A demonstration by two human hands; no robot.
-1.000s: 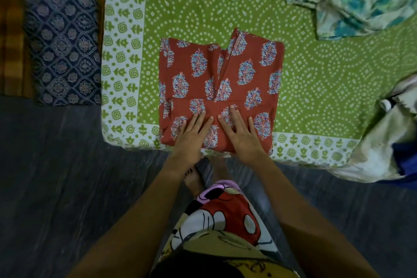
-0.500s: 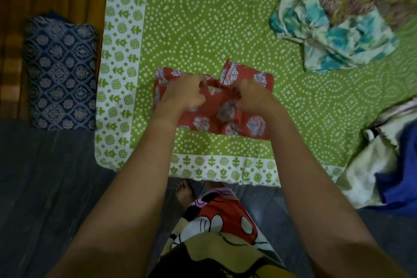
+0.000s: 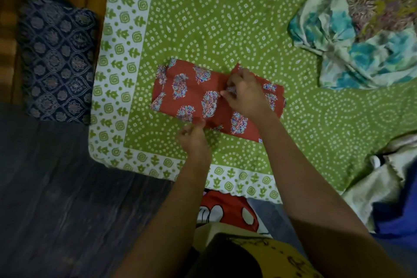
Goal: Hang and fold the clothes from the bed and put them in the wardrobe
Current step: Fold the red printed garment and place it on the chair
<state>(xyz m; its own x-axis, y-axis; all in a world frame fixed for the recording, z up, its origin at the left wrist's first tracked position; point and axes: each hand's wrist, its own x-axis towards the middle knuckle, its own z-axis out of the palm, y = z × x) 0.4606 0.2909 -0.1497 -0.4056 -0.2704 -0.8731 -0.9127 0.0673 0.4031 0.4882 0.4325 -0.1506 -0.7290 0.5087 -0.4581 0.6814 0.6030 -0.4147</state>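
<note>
Folding the red printed garment (image 3: 191, 95) on the bed (image 3: 225, 18), mid-fold.

I am pinching a tuck of cloth on top of it with my right hand (image 3: 247, 97), fingers curled, and nipping its near edge with my left hand (image 3: 195, 140), also curled. The garment is lying as a flat band near the bed's corner. My judgement for a clean fold: keeping the edges aligned, bringing one end squarely over the other, smoothing creases before lifting. Loose clothes (image 3: 361, 56) are lying at far right.
</note>
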